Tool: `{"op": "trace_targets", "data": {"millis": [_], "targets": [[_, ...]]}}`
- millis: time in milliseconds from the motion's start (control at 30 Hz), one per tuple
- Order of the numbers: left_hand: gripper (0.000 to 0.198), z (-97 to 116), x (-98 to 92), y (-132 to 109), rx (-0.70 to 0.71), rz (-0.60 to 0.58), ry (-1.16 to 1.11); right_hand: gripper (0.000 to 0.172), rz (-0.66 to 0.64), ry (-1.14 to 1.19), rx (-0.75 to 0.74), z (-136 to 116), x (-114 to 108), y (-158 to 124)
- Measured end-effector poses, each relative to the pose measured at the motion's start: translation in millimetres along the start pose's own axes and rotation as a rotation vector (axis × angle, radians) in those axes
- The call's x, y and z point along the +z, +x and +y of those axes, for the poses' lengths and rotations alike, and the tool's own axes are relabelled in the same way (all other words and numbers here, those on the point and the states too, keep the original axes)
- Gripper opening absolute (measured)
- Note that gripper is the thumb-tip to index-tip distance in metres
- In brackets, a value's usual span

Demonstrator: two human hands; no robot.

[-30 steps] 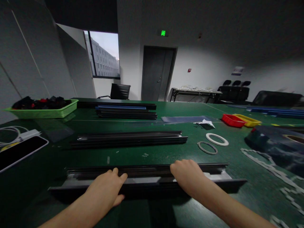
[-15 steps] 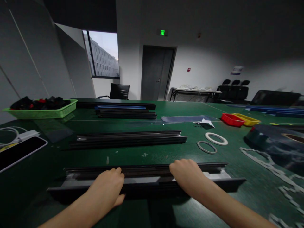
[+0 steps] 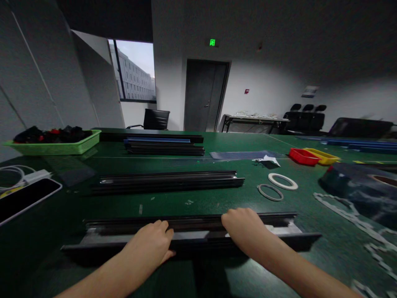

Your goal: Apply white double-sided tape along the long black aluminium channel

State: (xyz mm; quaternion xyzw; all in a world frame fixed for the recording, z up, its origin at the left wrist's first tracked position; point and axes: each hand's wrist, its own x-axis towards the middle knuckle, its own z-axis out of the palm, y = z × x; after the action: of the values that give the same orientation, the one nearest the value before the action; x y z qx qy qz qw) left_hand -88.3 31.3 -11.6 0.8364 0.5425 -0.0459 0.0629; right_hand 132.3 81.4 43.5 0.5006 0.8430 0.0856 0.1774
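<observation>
A long black channel-shaped profile (image 3: 192, 248) with a pale strip along its inside lies crosswise on the green table, open side up. My left hand (image 3: 151, 240) is closed over its front wall left of the middle, fingers down inside the channel and thumb outside. Right of the middle, my right hand (image 3: 245, 227) reaches over the same wall, its fingers bent into the channel; the fingertips are hidden. A loose white piece (image 3: 274, 228) shows inside, just right of my right hand. Behind lies a second black profile (image 3: 170, 183), untouched.
Two tape rolls, one white (image 3: 283, 181) and one grey (image 3: 270, 192), lie at right, near a dark wrapped roll (image 3: 362, 192). Red (image 3: 303, 157) and yellow (image 3: 322, 157) trays sit beyond. At left are a phone (image 3: 31, 198) and a green basket (image 3: 58, 148). More profiles (image 3: 166, 148) are stacked behind.
My left hand has slid a little to the right along the profile. My right hand and the profile stay where they were.
</observation>
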Motion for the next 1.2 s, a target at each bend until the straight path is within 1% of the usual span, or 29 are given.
{"op": "trace_targets", "data": {"millis": [100,233,400,567,733,867,1033,1100,1200], "targets": [[0.023,-1.9,1.9,1.3,-0.031,-0.022,-0.044,0.023,0.004,0.002,0.014,-0.8,-0.3,-0.8],[0.023,-3.1,3.4,0.9,-0.062,-0.015,-0.093,0.025,0.003,0.008,0.036,-1.4,-0.7,-1.7],[0.021,-9.3,11.0,-0.1,-0.074,-0.024,-0.168,0.026,-0.019,0.009,0.077,0.6,0.2,0.0],[0.020,-22.9,17.3,-3.7,-0.140,-0.072,-0.135,0.026,-0.024,0.020,0.066,0.6,-1.2,-0.2],[0.017,-31.1,18.2,-4.9,-0.210,-0.133,-0.112,0.027,-0.015,0.022,0.049,0.5,0.3,-0.5],[0.017,-26.5,12.6,-8.3,-0.240,-0.115,-0.080,0.026,-0.025,0.017,0.059,0.6,1.3,0.7],[0.020,-10.3,-1.3,-15.0,-0.266,-0.065,-0.007,0.027,-0.022,0.005,0.064,-1.5,-1.3,-0.6],[0.020,-5.3,-5.0,-16.3,-0.291,-0.068,0.037,0.027,-0.028,0.007,0.062,-2.0,-2.6,-1.5],[0.023,-3.8,-6.7,-17.1,-0.337,-0.062,0.059,0.027,-0.035,0.010,0.059,-2.1,-3.6,-1.8]]}}
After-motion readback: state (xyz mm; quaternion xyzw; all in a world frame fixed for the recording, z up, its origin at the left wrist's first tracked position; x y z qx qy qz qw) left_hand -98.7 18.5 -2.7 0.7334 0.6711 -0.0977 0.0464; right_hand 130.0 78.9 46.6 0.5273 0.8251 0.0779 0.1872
